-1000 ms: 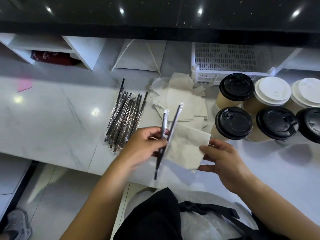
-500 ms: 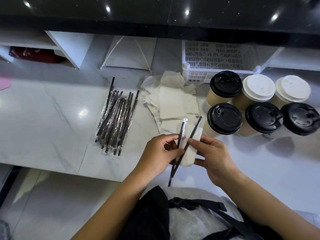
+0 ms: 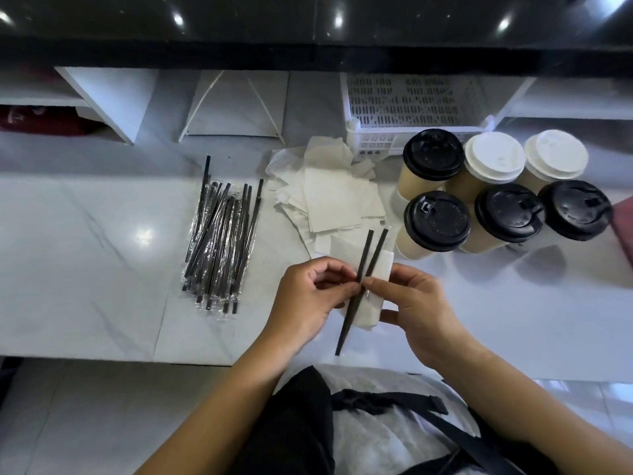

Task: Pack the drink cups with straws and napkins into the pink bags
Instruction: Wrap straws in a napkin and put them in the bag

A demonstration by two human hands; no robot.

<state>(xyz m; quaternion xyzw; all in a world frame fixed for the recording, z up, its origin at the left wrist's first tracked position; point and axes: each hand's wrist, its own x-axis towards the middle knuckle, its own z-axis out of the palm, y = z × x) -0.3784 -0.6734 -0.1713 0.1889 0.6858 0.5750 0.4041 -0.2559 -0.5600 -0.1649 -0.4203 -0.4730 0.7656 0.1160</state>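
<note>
Straws (image 3: 365, 255) crossed atop napkin (image 3: 382, 269), clamped by fingers of left hand (image 3: 305, 296) and right hand (image 3: 424, 310) at mid-length. Long axes pointed toward cups (image 3: 436, 221), tips slightly splayed.

A white slotted basket (image 3: 404, 97) sits at the back of the marble counter (image 3: 85, 252). Left of the basket is a wire-framed stand (image 3: 236, 104); farther left, a red packet (image 3: 37, 120) lies on a shelf.

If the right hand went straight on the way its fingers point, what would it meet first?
The right hand points left, holding the folded napkin against the two straws; straight on, it would likely meet the fingertips of the left hand, which look level with it.
</note>
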